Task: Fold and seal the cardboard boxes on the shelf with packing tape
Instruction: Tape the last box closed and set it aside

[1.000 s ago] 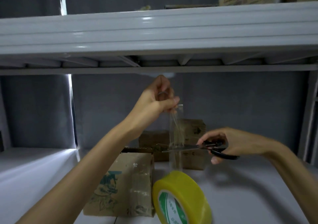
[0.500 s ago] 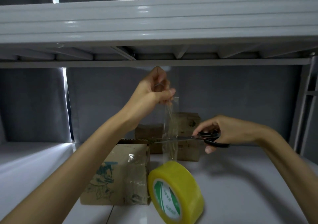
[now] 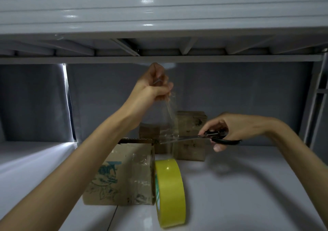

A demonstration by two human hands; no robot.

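A yellow roll of packing tape (image 3: pixel 170 191) stands on edge on the white shelf (image 3: pixel 248 195). A clear strip of tape (image 3: pixel 171 117) runs straight up from the roll to my left hand (image 3: pixel 154 86), which pinches its top end just under the upper shelf. My right hand (image 3: pixel 229 129) grips black-handled scissors (image 3: pixel 204 138), their blades across the strip above the roll. A printed cardboard box (image 3: pixel 122 174) with clear tape on its side sits left of the roll. Two more brown boxes (image 3: pixel 191 136) stand behind the strip.
The upper shelf (image 3: pixel 159 17) hangs low over my left hand. A grey wall closes the back. A metal upright (image 3: pixel 317 97) stands at the far right. Bare shelf surface lies to the right of the roll.
The view has shifted slightly. Both hands hold their positions on the strip and scissors, with the blades staying at the strip; the roll now shows more of its edge.
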